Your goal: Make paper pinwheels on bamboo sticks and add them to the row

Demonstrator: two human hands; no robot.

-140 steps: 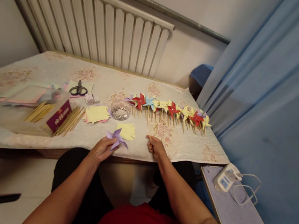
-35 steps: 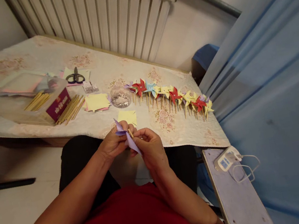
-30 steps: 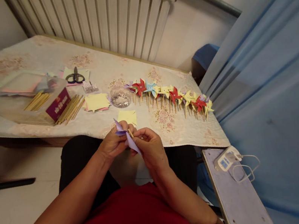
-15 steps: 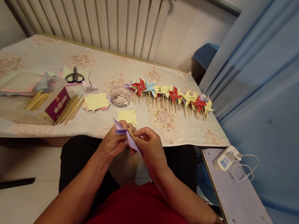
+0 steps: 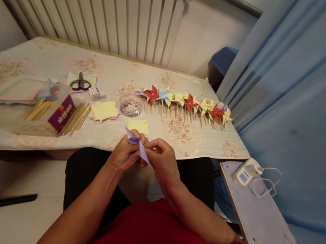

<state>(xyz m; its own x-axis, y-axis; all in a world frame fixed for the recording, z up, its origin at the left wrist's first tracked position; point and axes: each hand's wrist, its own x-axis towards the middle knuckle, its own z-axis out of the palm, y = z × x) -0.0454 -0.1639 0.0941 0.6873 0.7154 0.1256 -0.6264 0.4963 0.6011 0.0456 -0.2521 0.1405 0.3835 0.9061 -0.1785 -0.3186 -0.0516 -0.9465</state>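
Observation:
A purple paper pinwheel (image 5: 141,150) with folded blades is held between my two hands, close to the table's front edge. My left hand (image 5: 126,151) is closed on it, its fingers behind the paper. Pinched at the pinwheel's back, my right hand (image 5: 163,157) grips a thin wooden stick, which the paper and fingers almost wholly hide. A small pale dot shows at the pinwheel's middle. Just beyond my hands lies a yellow paper square (image 5: 139,126) with cut corners.
Finished pinwheels (image 5: 189,103) on sticks lie in a row at right. A clear bowl of pins (image 5: 130,105), stacked cut papers (image 5: 104,111), small boxes (image 5: 95,93), scissors (image 5: 80,83), wooden sticks (image 5: 75,118) and a clear box (image 5: 35,126) stand leftward. A power strip (image 5: 246,172) rests on a bench.
The pinwheel has turned slightly in my hands, so its middle now faces up more. The stick that showed beside it is now mostly hidden. Both hands have barely moved.

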